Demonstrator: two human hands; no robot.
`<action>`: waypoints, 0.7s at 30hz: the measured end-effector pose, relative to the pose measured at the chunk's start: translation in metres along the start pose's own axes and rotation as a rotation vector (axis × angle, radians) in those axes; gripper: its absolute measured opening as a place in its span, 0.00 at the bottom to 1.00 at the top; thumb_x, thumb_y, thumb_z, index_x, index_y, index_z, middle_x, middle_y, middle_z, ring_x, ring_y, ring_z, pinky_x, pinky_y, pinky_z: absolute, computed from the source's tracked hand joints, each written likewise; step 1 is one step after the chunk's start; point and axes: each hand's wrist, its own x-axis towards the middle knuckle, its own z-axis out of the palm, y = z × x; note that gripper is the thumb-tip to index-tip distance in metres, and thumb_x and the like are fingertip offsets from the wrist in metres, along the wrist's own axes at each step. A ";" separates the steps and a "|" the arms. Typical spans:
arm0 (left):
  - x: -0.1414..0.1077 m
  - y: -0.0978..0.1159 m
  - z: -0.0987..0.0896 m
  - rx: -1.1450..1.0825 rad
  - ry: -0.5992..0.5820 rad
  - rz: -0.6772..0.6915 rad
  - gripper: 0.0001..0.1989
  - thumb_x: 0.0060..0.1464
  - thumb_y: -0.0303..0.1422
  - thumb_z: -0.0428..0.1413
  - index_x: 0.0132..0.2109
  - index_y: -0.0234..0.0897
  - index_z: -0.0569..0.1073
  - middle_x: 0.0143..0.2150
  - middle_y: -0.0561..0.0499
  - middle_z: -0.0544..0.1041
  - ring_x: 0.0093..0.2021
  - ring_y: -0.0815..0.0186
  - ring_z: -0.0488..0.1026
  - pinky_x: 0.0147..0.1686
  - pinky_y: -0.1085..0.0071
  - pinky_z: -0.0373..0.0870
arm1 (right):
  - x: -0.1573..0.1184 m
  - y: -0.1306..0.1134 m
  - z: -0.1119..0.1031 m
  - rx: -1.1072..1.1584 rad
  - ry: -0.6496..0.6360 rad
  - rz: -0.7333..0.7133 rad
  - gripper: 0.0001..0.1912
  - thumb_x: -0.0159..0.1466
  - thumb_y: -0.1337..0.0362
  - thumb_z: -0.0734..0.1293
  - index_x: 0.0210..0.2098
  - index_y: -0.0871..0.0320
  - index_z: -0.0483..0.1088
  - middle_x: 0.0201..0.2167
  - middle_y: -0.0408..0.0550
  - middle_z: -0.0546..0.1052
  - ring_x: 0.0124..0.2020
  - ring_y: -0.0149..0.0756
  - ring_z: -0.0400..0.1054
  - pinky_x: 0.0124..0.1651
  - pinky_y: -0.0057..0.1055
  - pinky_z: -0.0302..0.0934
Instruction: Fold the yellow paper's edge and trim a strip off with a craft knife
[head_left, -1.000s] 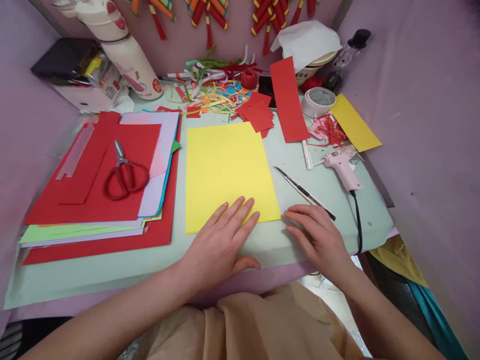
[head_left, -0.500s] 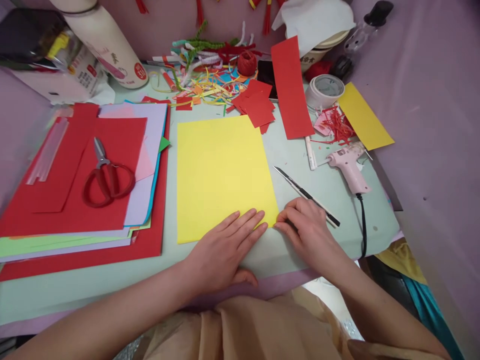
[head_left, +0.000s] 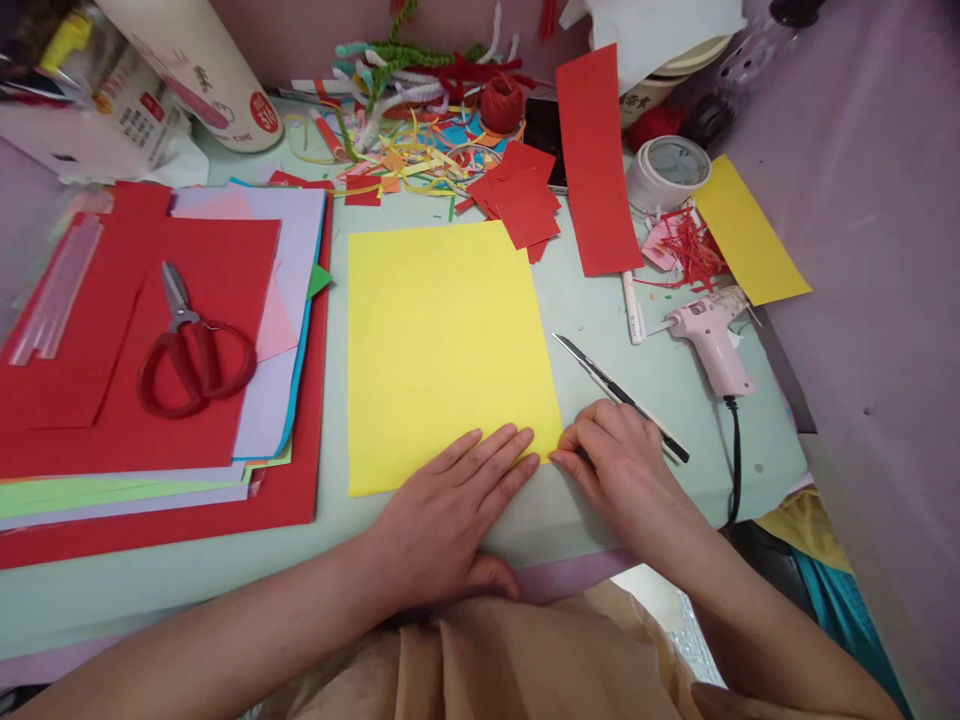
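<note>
A sheet of yellow paper (head_left: 442,340) lies flat on the pale green table in front of me. My left hand (head_left: 457,520) rests on its near edge, fingers stretched out and pressing down close to the right corner. At that corner, my right hand (head_left: 611,450) pinches the paper between thumb and curled fingers. A craft knife (head_left: 615,390) with a black-and-white handle lies just beyond my right hand, its blade pointing to the far left. The underside of the sheet is hidden.
To the left, scissors (head_left: 191,350) with red handles lie on a stack of coloured paper (head_left: 319,400). A pink glue gun (head_left: 712,350) sits at the right with its cord over the edge. Red paper pieces (head_left: 525,205), paper scraps and a bottle (head_left: 210,70) stand along the back.
The view has shifted slightly, so everything appears a little displaced. Both hands keep nearly the same place on the yellow paper.
</note>
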 end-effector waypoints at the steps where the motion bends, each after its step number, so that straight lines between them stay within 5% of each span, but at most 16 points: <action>1: 0.000 0.000 0.000 0.000 0.000 0.001 0.50 0.57 0.64 0.43 0.71 0.29 0.50 0.73 0.40 0.46 0.73 0.55 0.41 0.71 0.58 0.37 | 0.000 0.000 0.000 -0.008 0.001 -0.001 0.09 0.70 0.61 0.62 0.34 0.57 0.68 0.36 0.47 0.68 0.40 0.41 0.61 0.42 0.37 0.50; 10: 0.003 0.002 0.002 0.042 -0.004 0.003 0.49 0.57 0.63 0.43 0.70 0.27 0.52 0.73 0.39 0.44 0.73 0.54 0.39 0.70 0.57 0.33 | 0.000 0.001 0.003 0.013 0.044 0.020 0.07 0.67 0.63 0.66 0.32 0.56 0.66 0.35 0.47 0.68 0.39 0.42 0.63 0.41 0.38 0.53; 14: 0.003 0.002 0.004 0.048 -0.015 0.001 0.50 0.57 0.64 0.44 0.70 0.27 0.51 0.74 0.39 0.43 0.73 0.54 0.40 0.70 0.57 0.35 | -0.007 0.008 0.000 0.176 0.162 0.000 0.02 0.68 0.69 0.62 0.38 0.57 0.66 0.36 0.47 0.70 0.39 0.38 0.64 0.42 0.37 0.59; 17: 0.002 0.001 0.004 0.048 -0.019 0.001 0.50 0.56 0.64 0.44 0.71 0.28 0.50 0.74 0.40 0.44 0.73 0.55 0.40 0.70 0.57 0.36 | -0.016 0.012 -0.005 0.230 0.253 -0.097 0.09 0.68 0.73 0.60 0.46 0.58 0.67 0.41 0.50 0.72 0.44 0.38 0.66 0.46 0.36 0.62; 21: 0.002 0.001 0.006 0.055 0.004 0.003 0.51 0.55 0.65 0.45 0.71 0.29 0.50 0.73 0.39 0.44 0.73 0.54 0.40 0.70 0.56 0.38 | -0.025 0.012 -0.006 0.170 0.204 -0.329 0.15 0.66 0.76 0.61 0.51 0.59 0.68 0.46 0.54 0.73 0.47 0.40 0.66 0.49 0.39 0.63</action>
